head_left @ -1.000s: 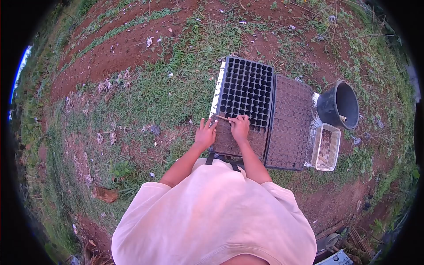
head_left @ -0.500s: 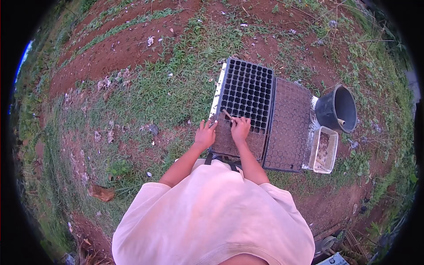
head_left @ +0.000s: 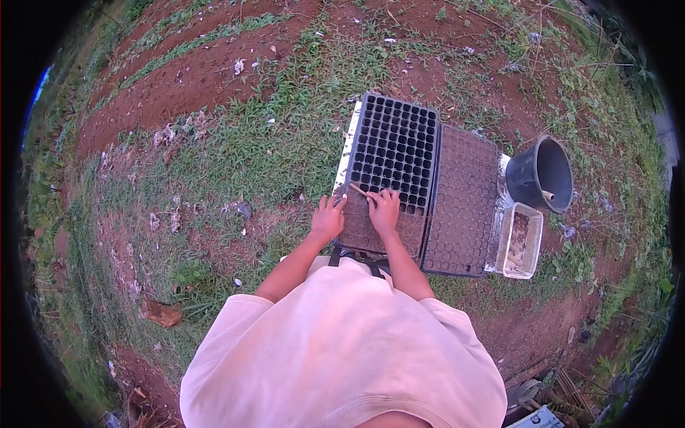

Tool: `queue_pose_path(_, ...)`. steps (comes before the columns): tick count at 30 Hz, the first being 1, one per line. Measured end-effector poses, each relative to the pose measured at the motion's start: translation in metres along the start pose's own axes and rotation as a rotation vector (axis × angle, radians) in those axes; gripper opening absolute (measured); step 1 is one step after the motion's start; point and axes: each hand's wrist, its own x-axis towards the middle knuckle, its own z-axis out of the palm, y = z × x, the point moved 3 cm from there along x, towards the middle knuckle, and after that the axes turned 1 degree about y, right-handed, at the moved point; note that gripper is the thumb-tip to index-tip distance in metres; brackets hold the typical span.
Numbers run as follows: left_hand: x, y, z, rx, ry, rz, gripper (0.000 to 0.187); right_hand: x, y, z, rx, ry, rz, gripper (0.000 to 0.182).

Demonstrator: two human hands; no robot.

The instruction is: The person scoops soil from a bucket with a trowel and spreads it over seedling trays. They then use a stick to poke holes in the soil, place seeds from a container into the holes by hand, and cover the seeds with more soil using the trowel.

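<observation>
In front of me lies a black seedling tray [head_left: 394, 143] with many square cells. Its far cells are hollow and its near cells hold brown soil. My right hand [head_left: 384, 211] is closed around a short wooden stick [head_left: 359, 190], over the line between the hollow and the soil-filled cells. At the tray's left edge rests my left hand [head_left: 329, 218], its fingers stretched out and apart. Touching the first tray on the right is a second seedling tray [head_left: 462, 192], with soil across its cells.
Right of the trays stand a dark bucket [head_left: 529, 171] with a light object inside and a pale plastic basket [head_left: 507, 246] holding some soil. A white board [head_left: 349, 146] shows beneath the trays. Grass and bare reddish soil surround them; a brown chunk [head_left: 161, 312] lies to the left.
My right hand and the stick have shifted slightly left and nearer to me over the tray. My left hand stays at the tray edge. The whole view has moved slightly.
</observation>
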Motion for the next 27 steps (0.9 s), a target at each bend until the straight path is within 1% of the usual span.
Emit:
queue_pose_path(2,0.000,0.000,0.001,-0.002,0.003,-0.001,0.053,-0.001,0.000,0.001,-0.016,-0.002,-0.027,0.014)
queue_pose_path(4,-0.001,0.000,0.000,-0.001,0.007,-0.003,0.053,-0.002,0.004,0.002,-0.056,0.069,0.175,0.016)
queue_pose_path(5,-0.001,0.001,-0.001,-0.003,0.003,-0.009,0.053,-0.001,0.005,0.002,-0.055,0.071,0.177,0.016)
queue_pose_path(7,0.000,0.001,0.000,-0.006,-0.004,-0.010,0.053,-0.001,0.004,0.000,0.044,0.044,0.061,0.016)
queue_pose_path(10,-0.001,0.003,-0.001,-0.020,0.006,-0.012,0.052,-0.005,0.006,-0.001,0.066,0.003,0.034,0.016)
queue_pose_path(13,0.001,0.005,-0.001,0.051,0.030,-0.005,0.050,-0.010,0.008,-0.004,0.061,0.046,0.071,0.015)
queue_pose_path(15,0.003,0.007,-0.002,0.023,0.103,-0.001,0.048,-0.014,0.011,-0.009,0.054,0.035,0.061,0.014)
queue_pose_path(16,0.004,0.008,-0.001,0.023,0.098,0.007,0.048,-0.017,0.013,-0.013,0.049,0.019,0.045,0.014)
queue_pose_path(18,0.005,0.012,-0.003,-0.001,0.202,0.060,0.047,-0.022,0.016,-0.020,0.022,0.001,0.034,0.013)
queue_pose_path(19,0.004,0.015,-0.002,-0.003,0.195,0.068,0.047,-0.025,0.016,-0.024,0.002,-0.021,0.014,0.012)
queue_pose_path(21,0.002,0.022,-0.003,-0.063,0.305,0.165,0.048,-0.032,0.020,-0.033,-0.007,-0.020,0.019,0.011)
queue_pose_path(23,0.003,0.027,0.000,-0.079,0.316,0.192,0.048,-0.040,0.024,-0.040,-0.017,-0.018,0.025,0.010)
queue_pose_path(27,0.000,0.043,0.001,-0.081,0.351,0.272,0.050,-0.059,0.039,-0.054,-0.086,0.019,0.116,0.011)
